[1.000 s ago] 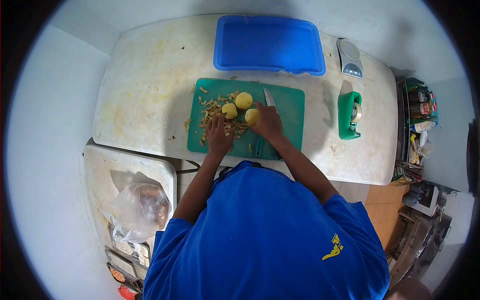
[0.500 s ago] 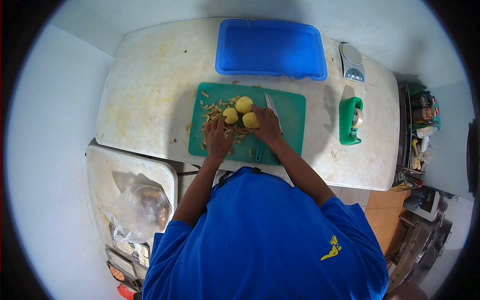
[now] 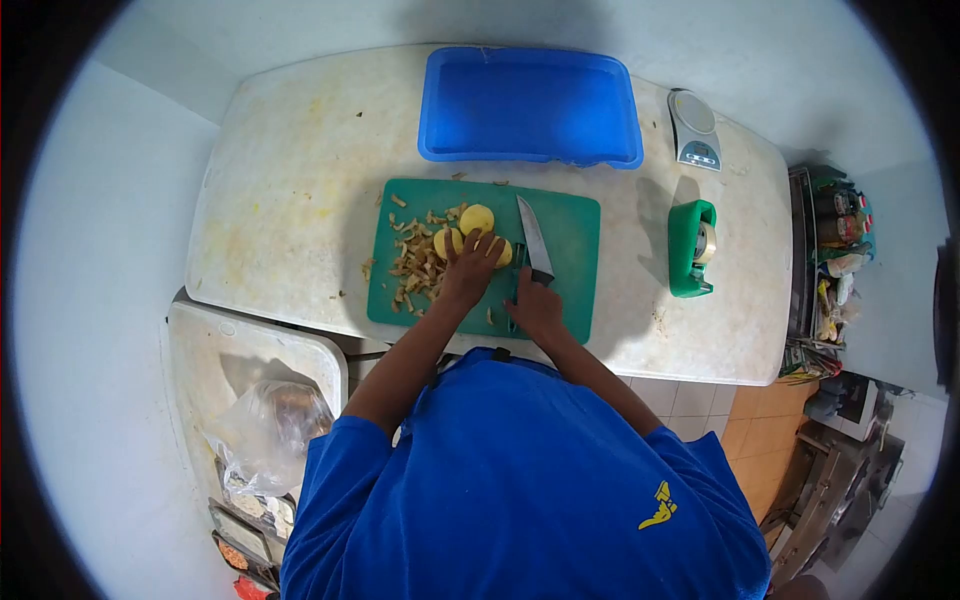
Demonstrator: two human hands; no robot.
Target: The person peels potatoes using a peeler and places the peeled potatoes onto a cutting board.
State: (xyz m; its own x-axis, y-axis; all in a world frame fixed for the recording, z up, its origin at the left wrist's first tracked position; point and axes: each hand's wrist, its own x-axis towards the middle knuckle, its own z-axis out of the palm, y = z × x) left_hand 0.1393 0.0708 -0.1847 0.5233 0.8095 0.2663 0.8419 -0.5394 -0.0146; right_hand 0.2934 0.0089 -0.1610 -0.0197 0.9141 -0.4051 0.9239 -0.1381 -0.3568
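A green cutting board (image 3: 572, 225) holds three peeled potatoes (image 3: 477, 218), yellow and round, grouped near its middle. My left hand (image 3: 470, 270) lies over the two nearer ones with fingers spread, partly covering them. Closed around the dark handle of a kitchen knife (image 3: 532, 232) is my right hand (image 3: 537, 306); the blade points away from me, flat against the board. A slim teal-handled tool (image 3: 514, 290) lies between my hands, its kind unclear and partly hidden. Brown peelings (image 3: 412, 262) are scattered left of the potatoes.
Behind the board sits a blue tray (image 3: 530, 108). A kitchen scale (image 3: 694, 128) and a green tape dispenser (image 3: 690, 248) stand to the right on the white table (image 3: 290, 200). A plastic bag (image 3: 268, 435) rests on a lower table at left.
My right hand has left the potatoes and taken hold of the knife handle. The left hand has shifted right, from the peelings onto the potatoes.
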